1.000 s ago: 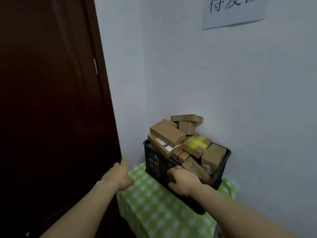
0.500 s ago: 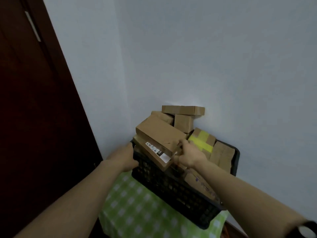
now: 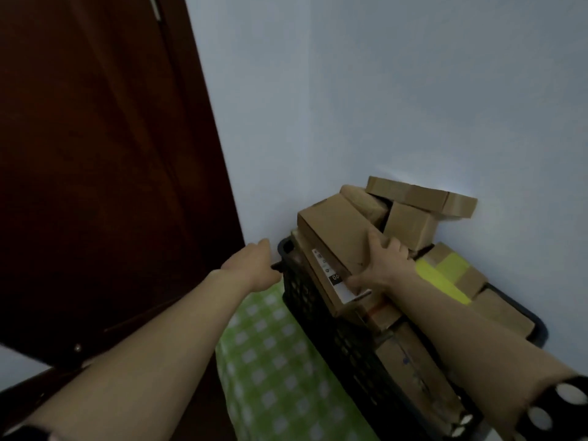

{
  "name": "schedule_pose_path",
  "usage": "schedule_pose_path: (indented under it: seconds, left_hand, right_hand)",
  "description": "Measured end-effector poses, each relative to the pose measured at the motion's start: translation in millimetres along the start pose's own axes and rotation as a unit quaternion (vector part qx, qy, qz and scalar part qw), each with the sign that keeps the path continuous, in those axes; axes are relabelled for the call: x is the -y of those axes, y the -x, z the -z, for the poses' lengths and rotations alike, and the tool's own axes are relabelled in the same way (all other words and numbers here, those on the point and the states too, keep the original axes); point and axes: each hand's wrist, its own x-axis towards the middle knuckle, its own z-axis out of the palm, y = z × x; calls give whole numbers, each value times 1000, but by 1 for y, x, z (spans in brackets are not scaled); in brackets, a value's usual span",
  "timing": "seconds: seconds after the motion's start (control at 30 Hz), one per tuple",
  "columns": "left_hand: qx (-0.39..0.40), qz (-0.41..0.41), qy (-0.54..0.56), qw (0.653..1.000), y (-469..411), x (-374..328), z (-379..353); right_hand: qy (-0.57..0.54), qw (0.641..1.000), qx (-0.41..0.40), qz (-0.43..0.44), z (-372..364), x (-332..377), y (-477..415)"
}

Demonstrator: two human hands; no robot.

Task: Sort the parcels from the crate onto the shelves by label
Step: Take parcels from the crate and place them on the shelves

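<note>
A black plastic crate [image 3: 321, 316] heaped with brown cardboard parcels stands on a green checked cloth in the corner. My right hand [image 3: 380, 265] grips the near end of a long plain parcel [image 3: 334, 229] on top of the heap, fingers over its top and thumb down its side. Under it lies a flat parcel with a white and black label [image 3: 329, 270]. A parcel with yellow tape [image 3: 445, 270] sits to the right. My left hand [image 3: 254, 265] holds the crate's left end, its fingertips hidden behind the rim.
A dark wooden door [image 3: 95, 154] fills the left, close beside the crate. Pale walls [image 3: 413, 90] meet in the corner right behind the heap. The green checked cloth [image 3: 270, 361] covers the surface in front of the crate. No shelves are in view.
The view has come closer and tilted. My right hand has moved from the crate's front rim up onto the long top parcel and taken hold of it. My left hand went to the crate's left end.
</note>
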Motion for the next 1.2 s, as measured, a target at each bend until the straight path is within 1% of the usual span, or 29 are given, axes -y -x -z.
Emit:
schedule_pose_path:
  seconds: [0.03, 0.07, 0.1, 0.13, 0.17, 0.2, 0.23, 0.27, 0.3, 0.37, 0.43, 0.47, 0.53, 0.57, 0.6, 0.67, 0.73, 0.8, 0.9, 0.97, 1.1, 1.2]
  left_hand:
    - [-4, 15, 24, 1000, 4, 0, 0]
    - [-11, 28, 56, 998, 9, 1, 1]
    - [-20, 42, 99, 994, 16, 1, 3]
    - [-33, 54, 147, 987, 23, 2, 6]
    - [-49, 68, 197, 977, 30, 4, 9]
    - [-70, 80, 249, 963, 38, 6, 14]
    - [-88, 96, 306, 943, 47, 11, 20]
    - [-101, 116, 368, 917, 57, 16, 26]
    - [-108, 134, 432, 885, 68, 24, 33]
    - [-115, 154, 545, 816, 99, 45, 45]
    - [-131, 141, 620, 760, 138, 76, 54]
    - [-144, 132, 647, 737, 160, 93, 57]
    - [-182, 123, 685, 695, 208, 130, 62]
    - [-206, 125, 693, 679, 232, 149, 63]
    - [-231, 130, 699, 664, 259, 169, 64]
    - [-283, 145, 703, 636, 314, 209, 65]
    - [-338, 175, 688, 618, 371, 245, 62]
    - [-384, 200, 669, 604, 424, 276, 57]
    - [-440, 218, 656, 573, 496, 308, 45]
    - [-472, 227, 647, 554, 539, 320, 35]
    - [-523, 239, 627, 526, 612, 333, 14]
    - [-565, 256, 603, 502, 654, 329, 4]
  right_hand:
    - [-5, 1000, -25, 13, -1, -1, 2]
    - [-39, 998, -51, 27, 1, 0, 7]
    - [-110, 991, -61, 45, 4, 4, 12]
    - [-218, 972, -48, 69, 7, 12, 18]
    - [-344, 934, -17, 98, 13, 23, 27]
    - [-457, 881, 28, 119, 18, 38, 36]
    - [-542, 826, 80, 129, 23, 54, 46]
    - [-593, 783, 139, 126, 26, 71, 56]
    - [-626, 743, 200, 121, 29, 88, 66]
    - [-653, 679, 306, 134, 25, 121, 85]
    - [-648, 627, 394, 176, 17, 158, 108]
    - [-638, 605, 433, 199, 11, 177, 121]
    - [-620, 567, 497, 217, -5, 216, 153]
    - [-610, 556, 520, 221, -14, 237, 171]
    - [-597, 556, 534, 223, -22, 257, 190]
    - [-579, 584, 523, 223, -36, 298, 228]
    - [-563, 617, 495, 239, -49, 338, 268]
    - [-539, 631, 483, 279, -62, 373, 310]
    - [-485, 647, 468, 356, -88, 420, 370]
    - [-456, 655, 465, 382, -107, 444, 406]
    - [-407, 641, 506, 410, -134, 473, 466]
    - [-373, 618, 534, 440, -142, 485, 507]
